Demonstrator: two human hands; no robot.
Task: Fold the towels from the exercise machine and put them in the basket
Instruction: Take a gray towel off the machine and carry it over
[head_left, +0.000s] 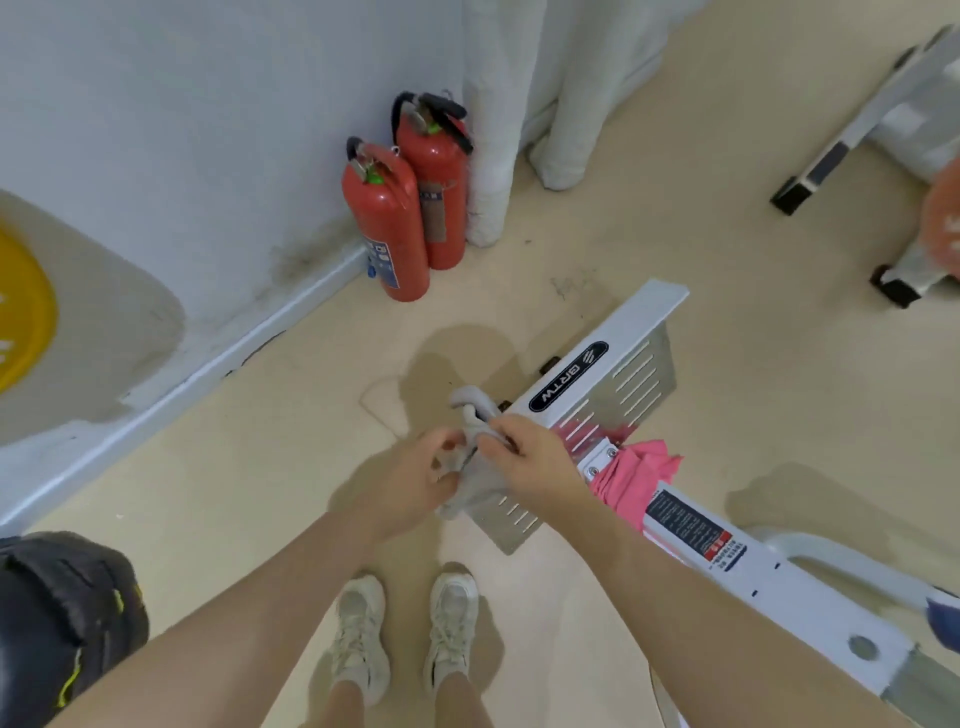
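Folding looks to be the step in hand, at its very start: a small grey cloth towel (470, 470) is bunched between both hands just beside the white metal exercise machine (618, 374), over the beige floor (260, 441). The towel is crumpled, one rolled end curling up above the fingers and the rest hanging below the hands against the machine's perforated steel panel (511, 525). Whether it is wholly free of the machine or still draped on the frame cannot be told, since the hands cover the contact.

The left hand (415, 480) has its fingers curled in on the towel's near side, thumb and fingertips closing on the fabric. The right hand (530, 452) comes over the top, its fingers bent down and pinching the upper part of the same towel. Both hands therefore grip the grey towel, close together, almost touching.

A second, bright pink cloth towel (636, 475) still hangs over the machine's bar just to the right of the right hand, untouched.

The next move probably calls for drawing the hands apart to find two corners and shake the grey towel flat before doubling it over; bunched as it is, no clean edge shows. The basket cannot be identified with confidence: a dark fabric container with yellow trim (62, 613) sits at the lower left, and may or may not be it.

Two red fire extinguishers (410, 208) stand against the white wall (182, 104).
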